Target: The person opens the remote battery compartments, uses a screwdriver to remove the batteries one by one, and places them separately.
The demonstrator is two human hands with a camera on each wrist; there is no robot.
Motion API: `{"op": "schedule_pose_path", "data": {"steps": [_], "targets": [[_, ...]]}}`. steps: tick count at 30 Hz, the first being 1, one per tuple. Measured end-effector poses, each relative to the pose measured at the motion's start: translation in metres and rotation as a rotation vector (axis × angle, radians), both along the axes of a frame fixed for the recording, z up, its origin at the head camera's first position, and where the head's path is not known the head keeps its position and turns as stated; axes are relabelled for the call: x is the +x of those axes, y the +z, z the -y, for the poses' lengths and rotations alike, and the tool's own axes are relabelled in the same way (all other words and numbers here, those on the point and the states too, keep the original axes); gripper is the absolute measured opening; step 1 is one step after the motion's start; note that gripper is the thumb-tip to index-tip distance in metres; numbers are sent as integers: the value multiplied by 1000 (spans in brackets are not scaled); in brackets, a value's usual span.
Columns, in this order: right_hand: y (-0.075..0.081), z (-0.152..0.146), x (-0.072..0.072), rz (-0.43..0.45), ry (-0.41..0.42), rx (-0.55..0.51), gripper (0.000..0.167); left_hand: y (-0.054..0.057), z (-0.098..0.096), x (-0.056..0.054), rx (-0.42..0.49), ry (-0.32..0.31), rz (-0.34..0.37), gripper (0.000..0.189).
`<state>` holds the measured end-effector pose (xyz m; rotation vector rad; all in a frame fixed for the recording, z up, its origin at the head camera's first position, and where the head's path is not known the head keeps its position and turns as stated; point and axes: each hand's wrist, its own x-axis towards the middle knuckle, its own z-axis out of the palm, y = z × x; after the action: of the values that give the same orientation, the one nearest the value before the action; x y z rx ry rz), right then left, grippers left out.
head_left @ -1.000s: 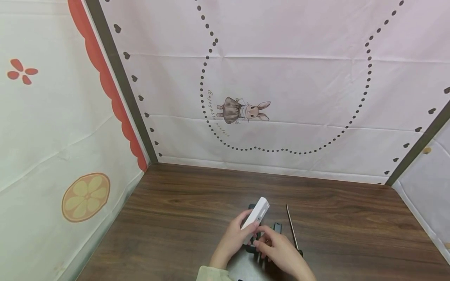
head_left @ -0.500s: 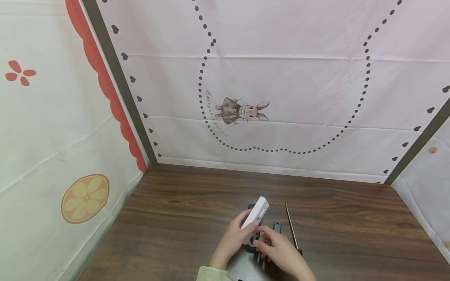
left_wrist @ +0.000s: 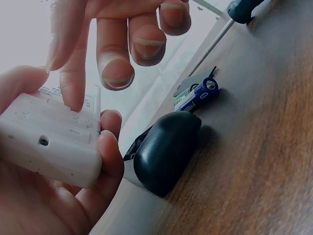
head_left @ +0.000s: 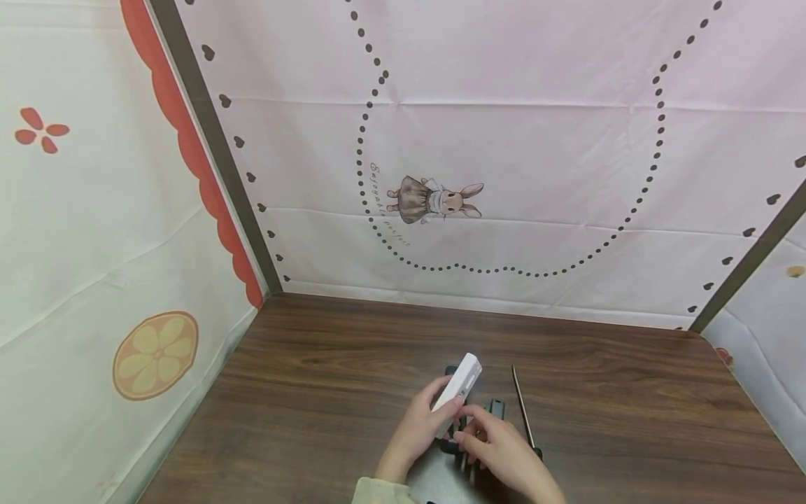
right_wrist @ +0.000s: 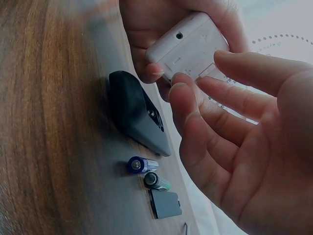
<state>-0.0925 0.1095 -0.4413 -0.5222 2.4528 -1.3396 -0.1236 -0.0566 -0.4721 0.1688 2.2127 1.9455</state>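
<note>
My left hand (head_left: 408,430) grips a white oblong handheld device (head_left: 462,381), tilted above the table, with the fingers wrapped round its sides. A small screw hole and a rectangular battery cover (right_wrist: 187,53) show on the device's face in the right wrist view. My right hand (head_left: 500,451) is at that face, with the index fingertip against the cover's notched edge and the thumb close beside it. The other right fingers are loosely bent and hold nothing. Below the hands lies a black rounded device (left_wrist: 168,149) with an exposed hollow in it.
Beside the black device lie a blue battery (right_wrist: 142,165), a dark-ended battery (right_wrist: 156,181) and a flat grey cover (right_wrist: 166,204). A screwdriver (head_left: 522,408) with a dark handle lies to the right on the wooden table (head_left: 315,392). Printed cloth walls (head_left: 535,168) enclose the table.
</note>
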Motion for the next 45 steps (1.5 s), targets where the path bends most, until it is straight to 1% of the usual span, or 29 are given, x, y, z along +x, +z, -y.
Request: {"op": "schedule_pose_path", "data": {"steps": [7, 15, 21, 28, 35, 45], "targets": [[1, 0, -2, 32, 2, 7, 36, 1, 0, -1, -3, 4, 14, 49], [-2, 0, -2, 23, 3, 13, 36, 0, 0, -1, -4, -5, 17, 50], [-4, 0, -2, 16, -2, 17, 33, 0, 0, 0, 5, -6, 0, 49], [-3, 1, -2, 18, -4, 24, 32, -1, 0, -1, -2, -2, 19, 51], [-1, 1, -1, 15, 0, 13, 34, -2, 0, -1, -3, 1, 13, 50], [-1, 0, 0, -1, 1, 6, 32, 1, 0, 1, 3, 2, 12, 51]]}}
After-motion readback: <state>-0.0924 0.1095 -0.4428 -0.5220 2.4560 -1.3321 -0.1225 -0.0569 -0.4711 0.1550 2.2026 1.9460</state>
